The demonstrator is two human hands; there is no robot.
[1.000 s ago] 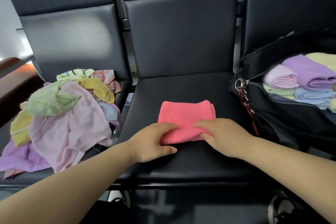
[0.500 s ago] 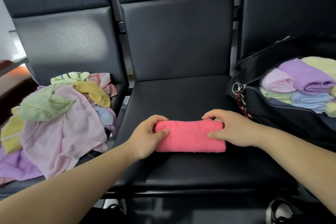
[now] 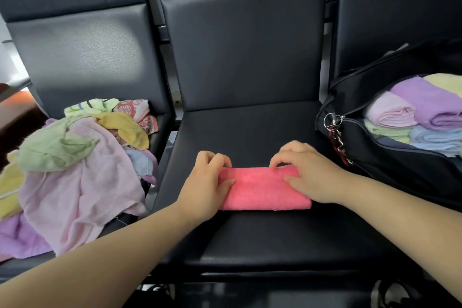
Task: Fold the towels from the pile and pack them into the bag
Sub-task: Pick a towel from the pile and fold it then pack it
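the coral-pink towel (image 3: 262, 189) lies folded into a long narrow band on the front half of the middle seat (image 3: 250, 130), its long side running left to right. both of the person's hands are on it. the left hand (image 3: 202, 186) is at the left end, with its fingers curled over the far edge and its thumb lying on top, so it holds that end. the right hand (image 3: 312, 175) is at the right end in much the same way, fingertips bent down onto the far edge and thumb pressed on the top face, gripping the cloth. the towel's near edge lies flat on the black cushion. on the seat to the left sits the pile (image 3: 75, 170) of unfolded towels. it is a loose heap with a big pale pink one draped over the front, a green one crumpled on top, yellow and patterned ones behind, and purple showing at the lower corner. on the seat to the right stands the black bag (image 3: 370, 165), open at the top, close to the right hand but not touching it. inside are folded towels: a purple one (image 3: 430, 105), a pale pink one (image 3: 390, 112) just beside it, green and blue ones underneath, and a pale yellow one at the back. a metal ring (image 3: 331, 120) with a short chain hangs at the bag's near corner.
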